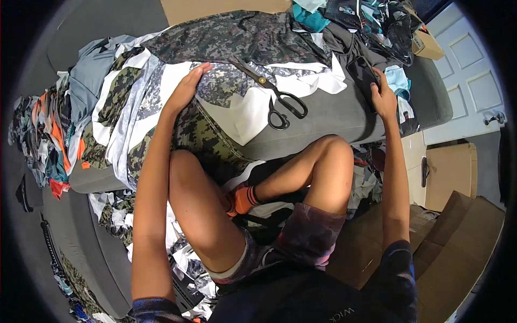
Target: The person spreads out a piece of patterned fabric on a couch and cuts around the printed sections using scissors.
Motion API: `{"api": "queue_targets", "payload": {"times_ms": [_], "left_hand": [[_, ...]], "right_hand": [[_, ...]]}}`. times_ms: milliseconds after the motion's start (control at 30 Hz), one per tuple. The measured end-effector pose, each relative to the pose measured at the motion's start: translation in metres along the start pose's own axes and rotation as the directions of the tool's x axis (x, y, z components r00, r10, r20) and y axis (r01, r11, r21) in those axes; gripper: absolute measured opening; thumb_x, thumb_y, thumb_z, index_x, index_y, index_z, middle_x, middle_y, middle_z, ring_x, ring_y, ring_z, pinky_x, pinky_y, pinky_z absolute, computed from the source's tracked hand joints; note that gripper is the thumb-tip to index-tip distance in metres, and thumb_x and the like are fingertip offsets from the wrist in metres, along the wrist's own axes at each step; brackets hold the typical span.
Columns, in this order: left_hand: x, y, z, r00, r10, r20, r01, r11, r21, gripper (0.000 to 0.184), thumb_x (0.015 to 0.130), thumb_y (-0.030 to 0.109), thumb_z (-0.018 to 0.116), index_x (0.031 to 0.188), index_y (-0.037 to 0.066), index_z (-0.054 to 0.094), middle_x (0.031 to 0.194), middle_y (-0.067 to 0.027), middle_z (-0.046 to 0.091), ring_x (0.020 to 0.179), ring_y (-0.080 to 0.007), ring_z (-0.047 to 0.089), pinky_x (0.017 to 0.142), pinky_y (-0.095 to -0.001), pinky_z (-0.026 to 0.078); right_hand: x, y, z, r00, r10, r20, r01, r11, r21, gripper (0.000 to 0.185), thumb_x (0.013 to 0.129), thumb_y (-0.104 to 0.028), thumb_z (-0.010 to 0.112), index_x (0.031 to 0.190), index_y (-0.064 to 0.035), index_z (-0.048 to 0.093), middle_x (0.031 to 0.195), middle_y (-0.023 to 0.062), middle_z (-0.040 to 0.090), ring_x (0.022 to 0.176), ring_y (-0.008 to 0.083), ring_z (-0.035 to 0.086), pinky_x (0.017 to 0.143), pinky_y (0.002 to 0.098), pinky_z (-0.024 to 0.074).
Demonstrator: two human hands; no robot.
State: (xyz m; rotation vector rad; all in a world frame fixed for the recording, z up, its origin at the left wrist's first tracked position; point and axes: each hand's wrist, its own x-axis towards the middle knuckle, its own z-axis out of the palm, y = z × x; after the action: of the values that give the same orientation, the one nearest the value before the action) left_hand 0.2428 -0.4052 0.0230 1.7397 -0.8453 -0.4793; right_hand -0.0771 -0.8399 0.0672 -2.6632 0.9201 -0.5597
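My left hand (188, 86) lies on the cloth with its fingers stretched out, holding nothing. Under and around it are pieces of camouflage fabric (215, 86) and white fabric (251, 116). A pair of large scissors (262, 81) with black handles rests on these pieces, between my two hands and touched by neither. At the right, my right hand (383, 97) grips the edge of a flat black phone (360, 75), tilted with its dark face showing. Dark camouflage cloth (237, 37) is spread behind the scissors.
The cloth lies on a grey couch (291, 132). Mixed fabric scraps (54, 134) hang over its left end, and black plastic bags (396, 32) are piled at the back right. Cardboard (458, 237) stands at the lower right, near a white door (468, 70). More scraps lie under my legs.
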Motion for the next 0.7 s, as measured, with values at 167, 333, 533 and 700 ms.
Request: {"api": "queue_targets", "payload": {"times_ms": [167,333,533,700], "left_hand": [[0.001,-0.001,0.0019,1.0,-0.01,0.004,0.011,1.0,-0.023,0.047,0.104,0.031,0.031,0.135,0.0,0.047,0.133,-0.0058,0.055,0.122,-0.0173,0.049,0.109,-0.0269,0.03],[-0.0002,-0.0029,-0.0014,1.0,0.0,0.002,0.0,1.0,0.006,0.047,0.104,0.031,0.031,0.135,0.0,0.047,0.133,-0.0059,0.055,0.123,-0.0175,0.048,0.109,-0.0273,0.028],[-0.0006,0.0024,0.0008,1.0,-0.003,0.001,0.003,0.999,0.034,0.048,0.104,0.032,0.03,0.135,0.001,0.047,0.133,-0.0058,0.055,0.123,-0.0174,0.047,0.11,-0.0275,0.027],[-0.0022,0.0053,0.0019,1.0,-0.014,-0.002,0.014,0.999,0.038,0.048,0.104,0.033,0.03,0.135,0.001,0.048,0.133,-0.0047,0.055,0.124,-0.0171,0.047,0.11,-0.0278,0.027]], "right_hand": [[-0.0025,-0.001,-0.0014,1.0,0.016,-0.003,-0.016,1.0,0.008,0.047,0.088,-0.027,0.044,0.135,-0.0311,0.042,0.094,0.0165,0.066,0.076,0.0384,0.061,0.068,0.0432,0.0461],[-0.0018,-0.0041,-0.0009,1.0,0.021,0.012,-0.022,1.0,0.021,0.048,0.087,-0.027,0.045,0.135,-0.032,0.042,0.093,0.0161,0.066,0.075,0.0376,0.061,0.069,0.0431,0.0461],[-0.0024,-0.0019,-0.0017,1.0,0.008,0.008,-0.009,0.999,0.043,0.052,0.085,-0.025,0.045,0.136,-0.0324,0.041,0.09,0.0157,0.066,0.074,0.0365,0.06,0.068,0.0426,0.0459],[-0.0018,0.0031,0.002,0.999,-0.036,-0.025,0.038,0.997,0.065,0.057,0.081,-0.02,0.046,0.137,-0.0328,0.041,0.085,0.0147,0.063,0.067,0.0321,0.055,0.065,0.04,0.0439]]}}
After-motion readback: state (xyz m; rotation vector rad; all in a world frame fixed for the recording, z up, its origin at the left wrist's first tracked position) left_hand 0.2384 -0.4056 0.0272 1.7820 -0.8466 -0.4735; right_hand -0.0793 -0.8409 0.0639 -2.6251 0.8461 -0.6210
